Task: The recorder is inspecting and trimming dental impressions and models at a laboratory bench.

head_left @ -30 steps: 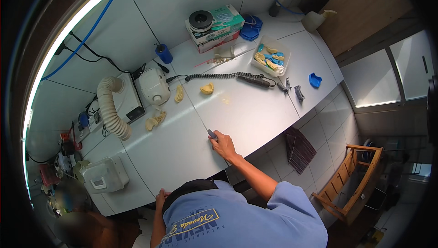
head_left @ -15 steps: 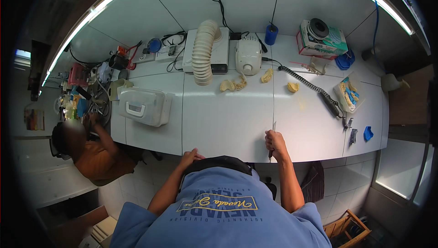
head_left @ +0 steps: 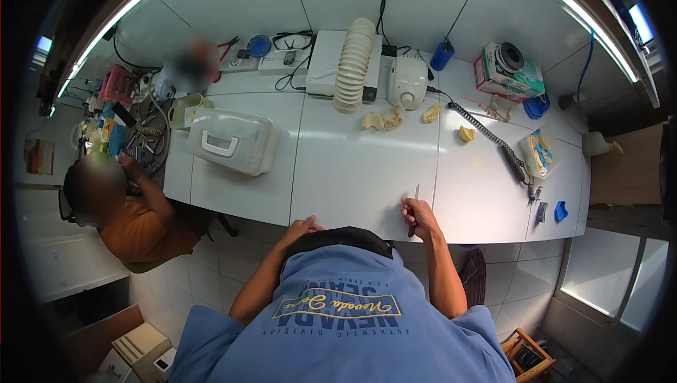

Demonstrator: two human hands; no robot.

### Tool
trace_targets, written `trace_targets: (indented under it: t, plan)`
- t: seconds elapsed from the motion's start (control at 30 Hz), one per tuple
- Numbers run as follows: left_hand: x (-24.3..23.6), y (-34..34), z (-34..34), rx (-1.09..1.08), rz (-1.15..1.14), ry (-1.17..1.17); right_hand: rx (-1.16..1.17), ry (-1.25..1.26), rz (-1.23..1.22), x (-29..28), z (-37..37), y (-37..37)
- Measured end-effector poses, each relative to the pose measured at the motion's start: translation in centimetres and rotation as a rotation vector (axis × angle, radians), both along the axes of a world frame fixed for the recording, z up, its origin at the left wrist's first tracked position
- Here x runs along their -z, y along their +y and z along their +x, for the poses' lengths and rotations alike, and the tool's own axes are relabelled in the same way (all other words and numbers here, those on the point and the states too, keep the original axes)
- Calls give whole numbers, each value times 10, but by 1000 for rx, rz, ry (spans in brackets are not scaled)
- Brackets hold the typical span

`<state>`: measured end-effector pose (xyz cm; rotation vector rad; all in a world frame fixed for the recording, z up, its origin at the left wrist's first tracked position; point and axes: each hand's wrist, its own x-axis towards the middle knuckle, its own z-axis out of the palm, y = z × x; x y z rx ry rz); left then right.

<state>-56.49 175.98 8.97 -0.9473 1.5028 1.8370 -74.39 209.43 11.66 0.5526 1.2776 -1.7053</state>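
Note:
My right hand (head_left: 422, 218) is closed around the dark handle of a thin-bladed knife (head_left: 417, 191) at the front edge of the white worktable (head_left: 360, 178). Its blade sticks out beyond my fingers, pointing away from me. My left hand (head_left: 303, 227) rests by the table edge close to my waist, fingers loosely stretched and nothing seen in them. Farther back lie yellowish dental casts (head_left: 374, 122), with a smaller cast piece (head_left: 431, 113) and another cast (head_left: 466, 133) to their right. None of these is touched by my hands.
A clear lidded box (head_left: 268, 147) stands left. Behind are a ribbed hose (head_left: 352, 66) and a white control unit (head_left: 407, 85). To the right lie a corded handpiece (head_left: 511, 161), a tub of casts (head_left: 552, 164) and a blue piece (head_left: 560, 211). A co-worker (head_left: 134, 231) sits at far left.
The view has shifted, so the table things appear farther right on the left side. My right hand still grips the knife, its wrist turned slightly. My left hand stays at the table edge.

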Motion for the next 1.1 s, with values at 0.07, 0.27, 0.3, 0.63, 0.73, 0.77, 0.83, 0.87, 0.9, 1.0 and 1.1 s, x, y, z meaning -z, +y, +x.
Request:
trace_targets:
  t: [0.07,0.27,0.3,0.63,0.73,0.77,0.83,0.87,0.9,1.0,1.1]
  plan:
    - [-16,-8,4,78,144,26,-55,50,19,-12,6,-13]
    - [-6,-17,11,1,531,79,-18,166,61,3,16,-2]
    - [-3,-24,20,52,551,98,-31,172,88,-2,16,-8]
    - [68,-91,151,-138,-15,48,73,344,216,8,30,-43]
    - [127,-104,228,-480,5,106,-64,391,309,10,32,-76]
    - [127,-107,245,-571,-34,-10,-98,446,301,3,36,-98]
    - [113,-109,287,-717,-131,-197,-240,586,310,-28,41,-163]
    - [111,-107,310,-764,-183,-266,-339,668,332,-50,40,-199]
    - [111,-106,332,-794,-204,-313,-385,787,322,-68,40,-234]
    - [109,-100,389,-903,-212,-385,-513,1177,264,-91,15,-328]
    - [96,-83,416,-1038,-239,-447,-553,1402,175,-121,-11,-424]
